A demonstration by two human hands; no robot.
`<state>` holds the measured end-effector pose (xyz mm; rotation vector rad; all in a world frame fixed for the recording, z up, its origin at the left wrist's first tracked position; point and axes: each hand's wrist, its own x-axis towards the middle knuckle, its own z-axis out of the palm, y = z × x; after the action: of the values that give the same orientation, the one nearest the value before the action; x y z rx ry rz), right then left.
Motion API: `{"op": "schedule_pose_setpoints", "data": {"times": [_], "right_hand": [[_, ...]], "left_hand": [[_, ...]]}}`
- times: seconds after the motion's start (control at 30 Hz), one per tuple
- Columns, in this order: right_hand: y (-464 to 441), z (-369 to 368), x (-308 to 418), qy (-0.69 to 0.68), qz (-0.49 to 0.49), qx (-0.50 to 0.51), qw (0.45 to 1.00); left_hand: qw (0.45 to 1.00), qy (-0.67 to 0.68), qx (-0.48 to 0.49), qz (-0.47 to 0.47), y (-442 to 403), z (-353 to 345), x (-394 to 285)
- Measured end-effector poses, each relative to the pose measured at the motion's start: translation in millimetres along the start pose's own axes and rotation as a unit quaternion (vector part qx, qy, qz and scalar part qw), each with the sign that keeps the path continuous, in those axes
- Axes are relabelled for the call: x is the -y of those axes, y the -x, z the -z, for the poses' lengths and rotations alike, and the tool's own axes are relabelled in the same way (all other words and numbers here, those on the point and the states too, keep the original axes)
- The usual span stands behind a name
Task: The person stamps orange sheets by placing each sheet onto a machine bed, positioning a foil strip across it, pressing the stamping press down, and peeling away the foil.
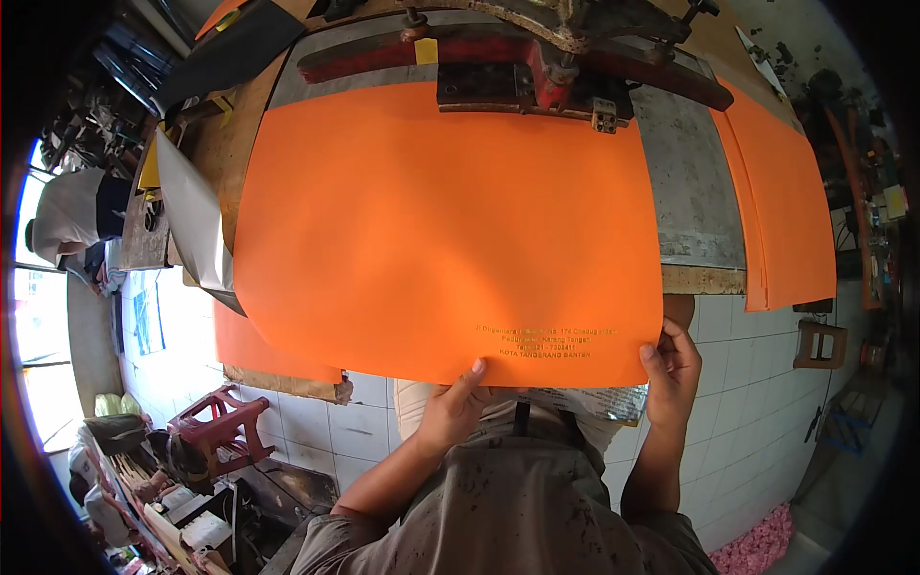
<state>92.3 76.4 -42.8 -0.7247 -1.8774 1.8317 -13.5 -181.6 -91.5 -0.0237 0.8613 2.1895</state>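
A large orange sheet [431, 230] spans the metal bed of a press, its near edge hanging over my lap. Gold lettering [546, 343] is stamped near its lower right corner. My left hand [452, 407] pinches the near edge left of the lettering, thumb on top. At the right corner my right hand [674, 369] grips the same sheet, thumb on top and fingers curled behind. Under the sheet, a strip of shiny printed foil [594, 402] shows above my lap. The sheet's far edge lies beneath the dark press head [498, 88].
A red press frame [374, 56] crosses the top. Orange sheets [791, 206] lie at the right, with a silvery sheet [192, 206] hanging at the left. A red plastic stool [225, 431] stands lower left. Another person [72, 216] bends over at far left.
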Motion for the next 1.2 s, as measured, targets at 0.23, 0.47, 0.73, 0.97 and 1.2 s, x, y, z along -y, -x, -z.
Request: {"op": "schedule_pose_setpoints", "data": {"times": [0.23, 0.47, 0.73, 0.97, 1.2], "right_hand": [[-0.5, -0.4, -0.7, -0.004, -0.005, 0.003, 1.000], [-0.9, 0.3, -2.3, -0.007, -0.004, 0.011, 1.000], [-1.7, -1.7, -2.7, -0.019, -0.011, 0.014, 1.000], [-2.3, -4.1, -2.6, -0.009, -0.012, 0.013, 1.000], [-2.7, -0.4, -6.1, -0.018, -0.017, 0.025, 0.999]], "left_hand": [[1.000, 0.001, -0.005, -0.009, 1.8, -2.4, -0.2], [1.000, -0.015, 0.015, -0.008, 4.3, 5.9, 2.8], [1.000, -0.010, 0.009, -0.028, 5.6, 7.5, 5.2], [0.998, 0.054, -0.010, -0.029, 7.5, 13.0, 10.5], [0.999, 0.037, -0.001, -0.029, 7.8, 12.6, 6.6]]}}
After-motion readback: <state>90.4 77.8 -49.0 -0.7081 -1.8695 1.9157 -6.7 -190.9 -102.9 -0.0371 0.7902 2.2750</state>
